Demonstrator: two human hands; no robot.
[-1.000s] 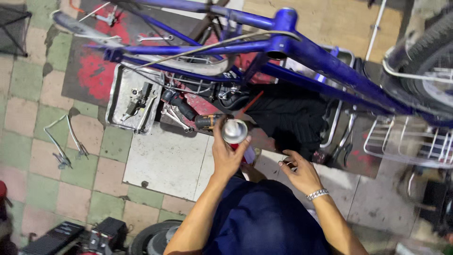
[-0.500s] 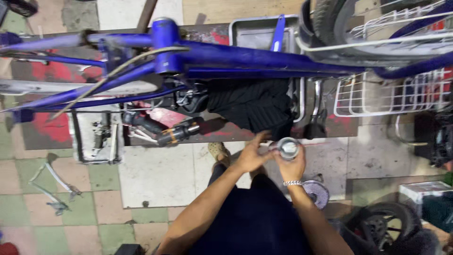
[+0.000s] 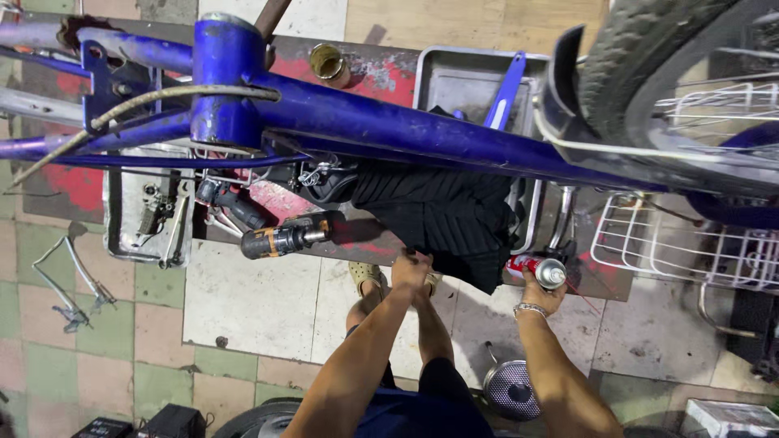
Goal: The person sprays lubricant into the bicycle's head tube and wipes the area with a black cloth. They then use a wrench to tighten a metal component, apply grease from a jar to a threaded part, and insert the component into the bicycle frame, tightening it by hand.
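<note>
Your right hand (image 3: 542, 294) has its fingers clamped around the red spray can (image 3: 534, 269), low beside the black cloth (image 3: 442, 215) under the blue bicycle frame (image 3: 389, 126). Your left hand (image 3: 411, 272) pinches the cloth's near edge, fingers together, it seems. A cordless drill (image 3: 284, 238) lies to the left.

The blue bicycle frame (image 3: 406, 130) runs off both side edges and hides part of the grey tray (image 3: 462, 81) behind it. The tyre (image 3: 649, 65) is cut by the top edge. The black cloth (image 3: 446, 215) covers the left hand's (image 3: 410, 272) fingertips. The right hand (image 3: 542, 296) hides the lower side of the spray can (image 3: 531, 268); its label is unreadable.
</note>
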